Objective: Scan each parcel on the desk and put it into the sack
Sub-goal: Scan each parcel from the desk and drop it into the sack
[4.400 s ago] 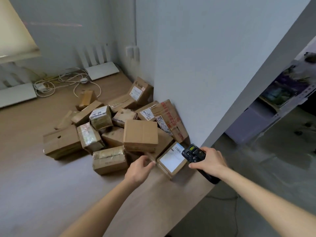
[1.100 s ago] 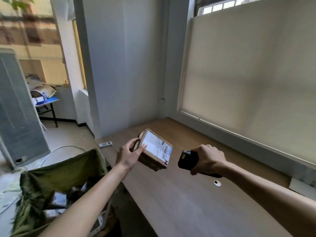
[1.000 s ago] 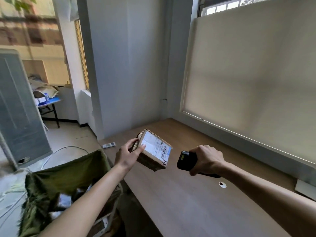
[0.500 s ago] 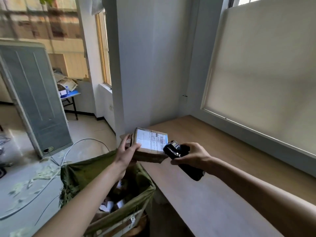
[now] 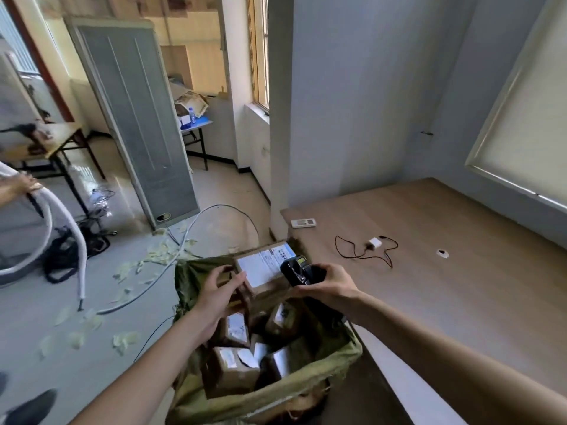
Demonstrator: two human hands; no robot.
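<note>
My left hand (image 5: 219, 291) holds a flat cardboard parcel (image 5: 260, 271) by its left end, white label up, above the mouth of the green sack (image 5: 322, 360). My right hand (image 5: 329, 285) grips a black handheld scanner (image 5: 299, 269), whose head sits right at the parcel's label. Several labelled cardboard parcels (image 5: 234, 361) lie inside the sack. The sack stands on the floor against the left edge of the wooden desk (image 5: 445, 271).
On the desk lie a white remote (image 5: 303, 222), a black cable with a small white plug (image 5: 373, 243) and a small hole (image 5: 441, 253). White hoses (image 5: 73, 240) and scraps litter the floor to the left. Another person's hand (image 5: 17, 188) is at the far left.
I have turned left from the desk to the sack. The parcel has dropped from chest height to just over the sack's mouth, and the scanner has closed in on its label.
</note>
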